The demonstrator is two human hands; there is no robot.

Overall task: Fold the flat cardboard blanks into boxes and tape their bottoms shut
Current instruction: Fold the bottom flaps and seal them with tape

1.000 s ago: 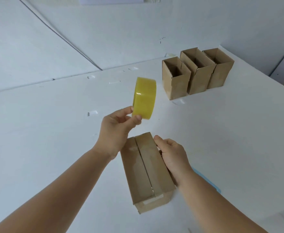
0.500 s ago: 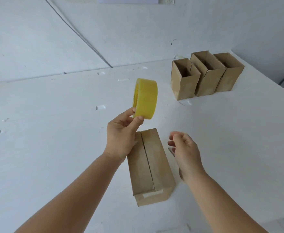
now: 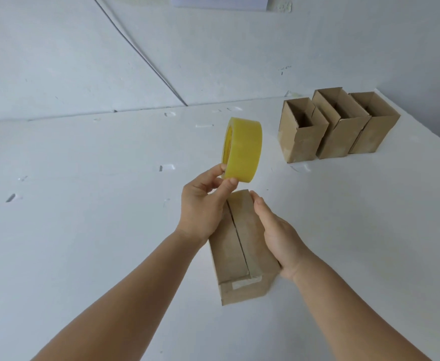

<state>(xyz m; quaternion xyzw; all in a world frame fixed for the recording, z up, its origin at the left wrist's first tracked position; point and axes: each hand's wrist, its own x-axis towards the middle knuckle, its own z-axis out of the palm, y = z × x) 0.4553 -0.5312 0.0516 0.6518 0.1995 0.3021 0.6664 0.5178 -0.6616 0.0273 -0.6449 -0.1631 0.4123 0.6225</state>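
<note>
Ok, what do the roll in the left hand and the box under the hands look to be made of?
The tape roll looks like glossy translucent plastic film, yellowish, with a soft sheen on its wound face. The box looks like matte brown cardboard, with a raw cut seam between its flaps; whether it is corrugated cannot be told. The left hand pinches the roll.

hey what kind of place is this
Probably a plain packing workstation: a bare white table, three open folded boxes standing in a row, and a tape roll held over another box.
</note>
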